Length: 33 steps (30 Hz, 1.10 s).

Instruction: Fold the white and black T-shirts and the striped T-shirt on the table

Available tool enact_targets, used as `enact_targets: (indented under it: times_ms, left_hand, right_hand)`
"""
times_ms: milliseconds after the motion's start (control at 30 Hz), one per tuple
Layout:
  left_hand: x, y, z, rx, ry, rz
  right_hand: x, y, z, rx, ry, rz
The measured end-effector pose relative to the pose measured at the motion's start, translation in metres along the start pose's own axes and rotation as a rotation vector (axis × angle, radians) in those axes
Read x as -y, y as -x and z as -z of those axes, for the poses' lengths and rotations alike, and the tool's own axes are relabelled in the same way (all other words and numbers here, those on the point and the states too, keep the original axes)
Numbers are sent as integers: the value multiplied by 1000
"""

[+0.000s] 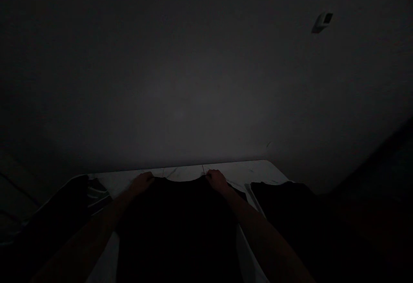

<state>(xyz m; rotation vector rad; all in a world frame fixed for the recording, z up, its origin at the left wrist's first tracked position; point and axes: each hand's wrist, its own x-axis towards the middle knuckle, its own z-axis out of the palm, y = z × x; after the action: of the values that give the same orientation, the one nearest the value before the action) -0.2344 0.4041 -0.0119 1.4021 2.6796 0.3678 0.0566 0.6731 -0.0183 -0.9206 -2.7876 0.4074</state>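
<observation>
A black T-shirt [177, 231] lies flat on a white, grey-veined table [241, 172], with its neckline toward the far edge. My left hand [141, 183] is closed on the shirt's shoulder at the left of the collar. My right hand [217, 179] grips the right side of the collar in the same way. The low light hides the shirt's folds and lower part.
A dark garment [282, 205] lies on a white sheet or board at the right of the table. Dark and striped fabric [98, 195] is heaped at the left. A grey wall [206, 81] with a small wall-mounted fitting [322, 21] rises behind the table.
</observation>
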Motion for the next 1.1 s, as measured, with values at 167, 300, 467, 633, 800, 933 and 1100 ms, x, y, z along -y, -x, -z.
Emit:
enact_targets:
  times_ms: [167,300,467,633,800,933,1100]
  left_hand:
    - [9,9,8,-38,-14,125]
    - [18,26,7,-46,-28,211]
    - [22,24,11,-57,-11,211]
    - [32,13,12,-60,37,189]
    - [39,10,5,-13,56,159]
    - [32,1,2,-107,35,222]
    - [36,2,3,-115,41,283]
  right_hand:
    - [0,-10,-1,-1,-73,-8]
    - [-7,-18,1,117,-150,111]
    - [-18,-27,4,114,-135,136]
    - [-11,-35,-4,-26,-21,-12]
    - [3,-40,-18,-34,50,-75]
    - [6,-45,-20,-69,98,-164]
    - [1,-50,-11,-94,119,-193]
